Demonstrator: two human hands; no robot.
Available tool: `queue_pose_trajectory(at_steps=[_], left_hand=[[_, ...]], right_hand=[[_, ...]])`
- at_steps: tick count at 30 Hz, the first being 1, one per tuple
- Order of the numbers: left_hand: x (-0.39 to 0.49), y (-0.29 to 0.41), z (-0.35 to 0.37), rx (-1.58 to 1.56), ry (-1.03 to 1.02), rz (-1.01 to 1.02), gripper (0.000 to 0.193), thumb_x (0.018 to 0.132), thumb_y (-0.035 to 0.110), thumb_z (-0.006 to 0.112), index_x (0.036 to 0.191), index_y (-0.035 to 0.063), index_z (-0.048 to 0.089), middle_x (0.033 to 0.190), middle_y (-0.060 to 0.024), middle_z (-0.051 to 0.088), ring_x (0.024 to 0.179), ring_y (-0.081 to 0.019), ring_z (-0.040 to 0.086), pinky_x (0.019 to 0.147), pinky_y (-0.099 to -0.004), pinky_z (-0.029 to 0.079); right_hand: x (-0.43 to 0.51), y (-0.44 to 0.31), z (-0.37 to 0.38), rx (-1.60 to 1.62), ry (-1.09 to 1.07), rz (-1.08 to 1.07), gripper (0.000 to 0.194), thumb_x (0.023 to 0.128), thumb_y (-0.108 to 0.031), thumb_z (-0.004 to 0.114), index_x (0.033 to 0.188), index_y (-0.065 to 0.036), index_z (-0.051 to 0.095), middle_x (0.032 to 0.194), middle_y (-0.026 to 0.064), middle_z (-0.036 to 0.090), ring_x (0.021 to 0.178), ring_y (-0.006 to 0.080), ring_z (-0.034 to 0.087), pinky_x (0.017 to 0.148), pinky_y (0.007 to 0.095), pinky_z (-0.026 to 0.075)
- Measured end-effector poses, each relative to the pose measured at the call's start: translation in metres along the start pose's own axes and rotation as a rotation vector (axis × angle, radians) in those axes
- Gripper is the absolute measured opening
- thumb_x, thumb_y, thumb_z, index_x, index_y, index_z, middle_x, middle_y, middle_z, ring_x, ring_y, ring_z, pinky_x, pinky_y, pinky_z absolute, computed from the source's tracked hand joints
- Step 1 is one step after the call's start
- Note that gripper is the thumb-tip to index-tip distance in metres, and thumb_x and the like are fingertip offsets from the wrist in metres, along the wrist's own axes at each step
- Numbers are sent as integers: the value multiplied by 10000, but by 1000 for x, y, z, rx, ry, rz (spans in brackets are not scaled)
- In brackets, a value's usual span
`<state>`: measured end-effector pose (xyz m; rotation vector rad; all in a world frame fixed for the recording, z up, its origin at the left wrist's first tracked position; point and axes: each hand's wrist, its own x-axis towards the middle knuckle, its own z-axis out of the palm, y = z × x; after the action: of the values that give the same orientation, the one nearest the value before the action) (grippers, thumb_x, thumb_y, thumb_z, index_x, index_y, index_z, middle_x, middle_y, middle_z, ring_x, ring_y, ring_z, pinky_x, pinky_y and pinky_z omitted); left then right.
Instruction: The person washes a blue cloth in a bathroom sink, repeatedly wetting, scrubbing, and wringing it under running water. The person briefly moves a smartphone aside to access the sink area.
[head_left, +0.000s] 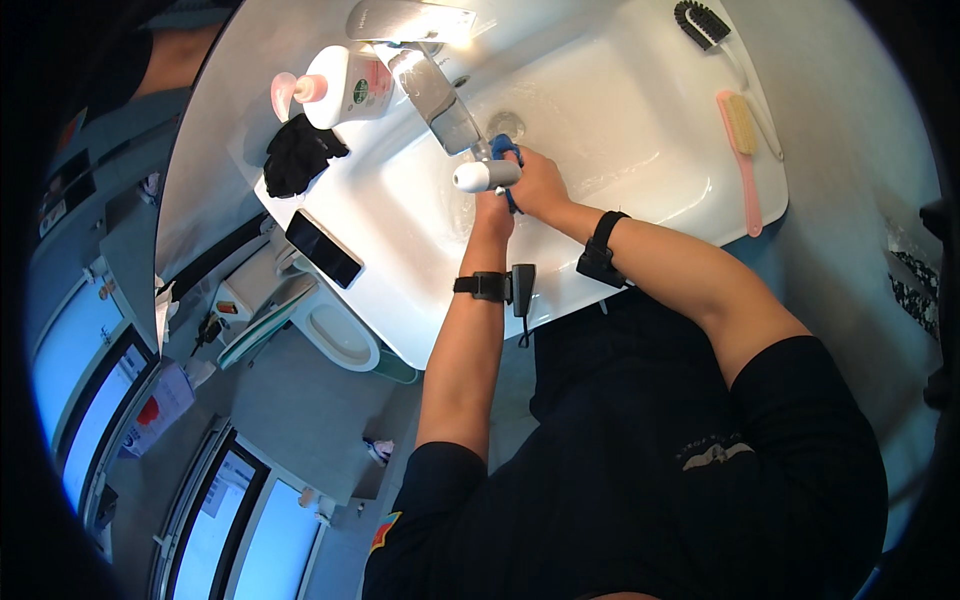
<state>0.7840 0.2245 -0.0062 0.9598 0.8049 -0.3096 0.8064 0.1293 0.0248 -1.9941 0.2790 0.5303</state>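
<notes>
Over the white washbasin (630, 127), my right hand (541, 184) is closed around a wet-looking blue cloth (504, 144). My left hand (493, 216) is right against the same cloth, below the tap's end. Its fingers are mostly hidden behind the tap, so its grip does not show. The metal tap (435, 94) reaches out from the basin's back edge, and its white-tipped swivel head (487, 176) covers part of both hands and the cloth. Near the cloth lies the round drain (507, 124). Water glistens on the basin floor.
On the basin's left rim are a pump bottle (341, 90), a crumpled black fabric item (298, 157) and a phone (324, 247). A pink-handled brush (742, 142) and a black-bristled brush (703, 24) lie on the right rim. A toilet (337, 330) stands at lower left.
</notes>
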Motion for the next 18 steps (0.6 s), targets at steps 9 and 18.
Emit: queue_pose_trajectory(at_steps=[9,18], left_hand=[[13,4,-33,1135,216,376,401,876,342,691,1145,53,621,1039,-146,655,986,-338,626,872,-443,489],[9,17,-25,1645,97,935,486,842,377,739,1271,166,650,1366,-163,569,1160,-400,586,992,-501,456]], right_hand=[[53,25,-35,-637,-66,-524,242,912,-277,665,1041,-81,609,974,159,682,915,371,656,761,490,532],[45,22,-51,-795,-152,-917,478,909,-466,644,1285,-172,624,1431,106,506,1390,358,383,1119,560,305]])
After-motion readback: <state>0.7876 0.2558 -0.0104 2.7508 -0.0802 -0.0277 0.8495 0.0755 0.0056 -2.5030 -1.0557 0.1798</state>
